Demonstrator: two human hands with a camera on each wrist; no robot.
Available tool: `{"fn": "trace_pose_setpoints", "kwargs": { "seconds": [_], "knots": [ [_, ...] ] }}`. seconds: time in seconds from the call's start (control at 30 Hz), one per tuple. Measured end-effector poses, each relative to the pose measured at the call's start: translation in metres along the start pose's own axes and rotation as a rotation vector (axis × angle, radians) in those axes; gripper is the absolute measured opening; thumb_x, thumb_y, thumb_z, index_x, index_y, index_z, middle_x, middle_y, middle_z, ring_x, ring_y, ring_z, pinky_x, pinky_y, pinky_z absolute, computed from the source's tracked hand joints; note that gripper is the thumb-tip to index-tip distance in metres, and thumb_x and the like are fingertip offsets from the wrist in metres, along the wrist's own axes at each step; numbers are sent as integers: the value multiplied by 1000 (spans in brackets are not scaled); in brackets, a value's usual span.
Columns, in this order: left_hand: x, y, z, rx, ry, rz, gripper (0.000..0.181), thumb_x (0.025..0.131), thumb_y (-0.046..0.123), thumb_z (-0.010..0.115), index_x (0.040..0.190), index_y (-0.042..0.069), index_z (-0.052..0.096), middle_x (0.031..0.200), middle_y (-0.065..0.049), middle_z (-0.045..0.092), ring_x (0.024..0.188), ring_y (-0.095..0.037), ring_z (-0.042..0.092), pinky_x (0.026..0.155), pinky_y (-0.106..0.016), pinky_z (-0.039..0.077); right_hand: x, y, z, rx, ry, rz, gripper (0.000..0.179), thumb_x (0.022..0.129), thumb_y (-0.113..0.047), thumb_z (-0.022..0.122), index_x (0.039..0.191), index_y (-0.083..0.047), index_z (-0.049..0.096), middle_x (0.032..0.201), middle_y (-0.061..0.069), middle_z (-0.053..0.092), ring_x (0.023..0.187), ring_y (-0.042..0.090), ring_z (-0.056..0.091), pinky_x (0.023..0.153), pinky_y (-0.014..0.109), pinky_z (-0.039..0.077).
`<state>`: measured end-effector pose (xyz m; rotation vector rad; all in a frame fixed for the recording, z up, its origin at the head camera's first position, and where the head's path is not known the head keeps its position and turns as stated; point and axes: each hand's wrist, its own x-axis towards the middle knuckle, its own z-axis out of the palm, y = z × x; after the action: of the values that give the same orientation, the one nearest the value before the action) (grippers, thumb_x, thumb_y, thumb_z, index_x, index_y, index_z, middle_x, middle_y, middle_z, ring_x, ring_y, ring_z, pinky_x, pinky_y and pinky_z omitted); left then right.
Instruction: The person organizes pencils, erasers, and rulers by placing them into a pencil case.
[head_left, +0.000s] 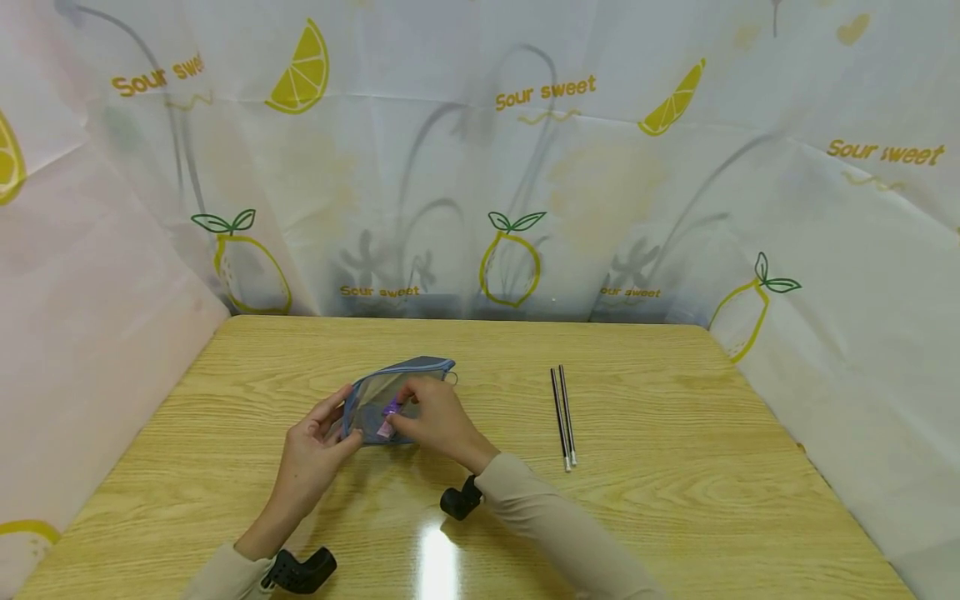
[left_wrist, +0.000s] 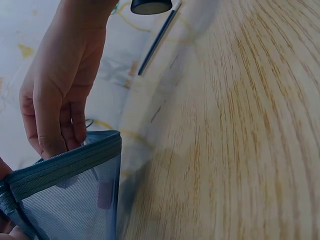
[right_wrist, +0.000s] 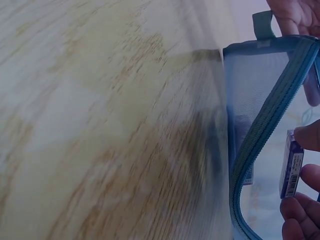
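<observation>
A blue-edged mesh zip pouch [head_left: 431, 363] stands unzipped on the table. My left hand [head_left: 309, 457] grips its left end, thumb in front and fingers behind. My right hand [head_left: 442, 421] reaches into the mouth of the pouch. Between its thumb and fingers it pinches a small purple eraser-like block [right_wrist: 291, 167] with a barcode on its side. Through the mesh, part of another barcoded block [right_wrist: 248, 176] shows inside the pouch. In the left wrist view the right fingertips are hidden behind the zip edge, and a pinkish block [left_wrist: 105, 195] shows through the mesh.
Two dark pencils [head_left: 564, 417] with pale ends lie side by side on the wooden table [head_left: 675, 467], right of the pouch. A lemon-printed curtain [head_left: 450, 167] hangs behind the table and along both sides.
</observation>
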<state>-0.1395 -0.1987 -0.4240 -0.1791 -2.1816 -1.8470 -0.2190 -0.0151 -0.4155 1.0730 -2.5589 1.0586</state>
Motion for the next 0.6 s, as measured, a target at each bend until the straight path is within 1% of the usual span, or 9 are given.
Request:
{"fn": "trace_pose_setpoints", "kwargs": {
  "seconds": [0.17, 0.27, 0.4, 0.6],
  "knots": [
    [0, 0, 1, -12, -3, -1, 60, 85, -16, 58, 142, -8, 42, 142, -23, 41, 125, -32, 44, 93, -16, 42, 3, 2, 3, -37, -9, -10, 16, 83, -17, 78, 90, -7, 67, 89, 2, 66, 86, 21, 62, 73, 18, 47],
    [-1, 1, 1, -27, -11, -5, 60, 85, -16, 57, 142, -8, 42, 141, -25, 41, 125, -35, 43, 92, -16, 43, 5, 4, 6, -53, -9, -18, 15, 82, -16, 78, 88, -7, 68, 87, 2, 66, 83, 19, 62, 72, 19, 47],
    [-2, 1, 2, -36, -16, -5, 60, 85, -16, 57, 142, -8, 41, 139, -27, 42, 126, -41, 42, 93, -17, 43, 8, 6, 10, -71, -14, 1, 14, 82, -17, 78, 87, -8, 69, 85, 2, 66, 80, 17, 61, 69, 19, 45],
    [-2, 1, 2, -28, -12, -10, 61, 84, -17, 57, 142, -9, 41, 139, -26, 43, 126, -41, 42, 93, -17, 43, 11, 6, 16, -75, -24, 27, 14, 81, -16, 79, 84, -8, 68, 82, 1, 65, 76, 14, 58, 63, 16, 42]
  ]
}}
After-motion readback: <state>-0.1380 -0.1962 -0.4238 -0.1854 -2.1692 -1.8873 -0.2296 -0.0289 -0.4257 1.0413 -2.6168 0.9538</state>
